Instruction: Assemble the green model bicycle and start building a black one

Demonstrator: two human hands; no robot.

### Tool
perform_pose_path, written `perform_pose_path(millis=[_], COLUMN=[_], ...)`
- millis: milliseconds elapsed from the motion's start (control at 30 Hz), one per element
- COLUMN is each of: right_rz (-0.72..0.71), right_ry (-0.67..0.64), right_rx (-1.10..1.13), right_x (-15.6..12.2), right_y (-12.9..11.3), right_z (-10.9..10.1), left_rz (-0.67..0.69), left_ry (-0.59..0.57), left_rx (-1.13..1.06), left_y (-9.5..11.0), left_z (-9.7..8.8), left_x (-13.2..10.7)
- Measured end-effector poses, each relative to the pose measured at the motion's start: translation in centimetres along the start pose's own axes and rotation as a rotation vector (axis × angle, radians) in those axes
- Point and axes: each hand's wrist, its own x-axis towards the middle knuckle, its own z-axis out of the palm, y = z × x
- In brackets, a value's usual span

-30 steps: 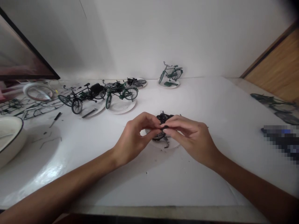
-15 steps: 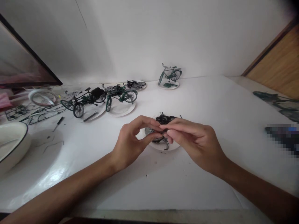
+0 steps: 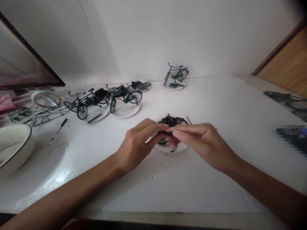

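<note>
My left hand [image 3: 137, 140] and my right hand [image 3: 203, 139] meet fingertip to fingertip at the middle of the table. Both are closed in a pinch around a small dark piece, almost wholly covered by the fingers, so its kind does not show. Right behind and below them, a white paper plate [image 3: 180, 148] carries black model bicycle parts [image 3: 170, 120], among them a spoked wheel partly hidden by my left fingers. A thin dark rod [image 3: 189, 120] sticks out at the plate's right side.
Model bicycles [image 3: 126, 98] stand on plates at the back left, another green bicycle [image 3: 177, 72] by the wall. A white enamel basin [image 3: 22, 150], a small black-handled screwdriver [image 3: 63, 124] and frame parts [image 3: 45, 115] lie left. A blurred dark object [image 3: 292, 139] is at right.
My fingertips have closed over the small dark piece, which showed more between them before. The right fingers lie flatter. The whole view has shifted slightly.
</note>
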Motion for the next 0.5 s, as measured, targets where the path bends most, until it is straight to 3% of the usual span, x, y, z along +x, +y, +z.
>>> perform_pose_path(millis=[500], right_rz=[0.015], right_ry=[-0.07], right_rx=[0.069], right_x=[0.21], right_y=[0.54], right_z=[-0.17], left_rz=[-0.002], left_ry=[-0.009], left_rx=[-0.022], left_y=[0.08], left_z=[-0.09], left_x=[-0.04])
